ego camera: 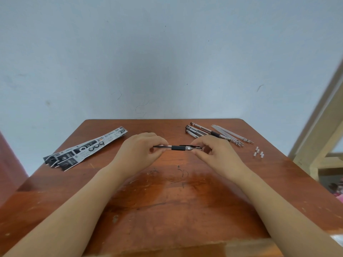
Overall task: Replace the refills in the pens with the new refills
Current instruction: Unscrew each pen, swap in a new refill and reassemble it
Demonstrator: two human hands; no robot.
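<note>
Left hand point(141, 148), positioned just right of the printed refill packets point(87, 148) fanned on the table point(167, 201), pinches the clear barrel end of a pen point(178, 147) between thumb and curled fingers. The pen is held level above the table centre, with its black grip section exposed between the two hands and its metal tip pointing right. Right hand point(213, 151) pinches the tip end, fingers curled round it; whether a cap is also in that grip cannot be told. At the far right of the table lie a cluster of pens point(196, 131), loose refills point(232, 135) just beside it, and several small white pieces point(258, 154) apart, nearer the edge.

Assessment: the step in hand appears to be twisting the tip section against the barrel; whether it is being opened or closed cannot be determined. The next move calls for counter-rotation with both pinches firm and the pen level, so that nothing inside drops out.
</note>
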